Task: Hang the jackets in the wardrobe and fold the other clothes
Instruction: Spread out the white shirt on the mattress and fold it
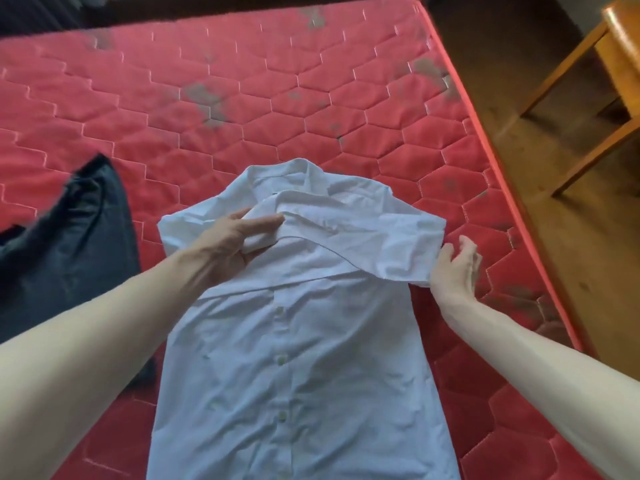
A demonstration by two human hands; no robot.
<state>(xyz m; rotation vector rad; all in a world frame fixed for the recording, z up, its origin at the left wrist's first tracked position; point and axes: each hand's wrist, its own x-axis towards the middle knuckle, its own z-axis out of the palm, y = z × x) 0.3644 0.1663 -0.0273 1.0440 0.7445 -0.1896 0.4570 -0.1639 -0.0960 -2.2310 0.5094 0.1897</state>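
White cotton fills the middle of the view: one buttoned shirt [298, 341] lies face up on the red quilted mattress [242, 98], collar pointing away from the person and hem running out of view at the near edge. The left hand [239, 244] grasps a fold of sleeve cloth drawn across the chest, thumb on top and fingers curled beneath the bunched fabric. The right hand [453, 268] sits at the shirt's right side, fingers loosely curved and spread; its fingertips touch the edge of the folded sleeve where it meets the shoulder, but nothing is clenched in it. Between the two hands the sleeve lies slantwise over the upper front, just below the collar. One dark garment [69, 244] lies crumpled on the mattress to the left, apart from the shirt and partly behind the left forearm. One wooden chair [609, 84] stands on the floor beyond the mattress's right edge.
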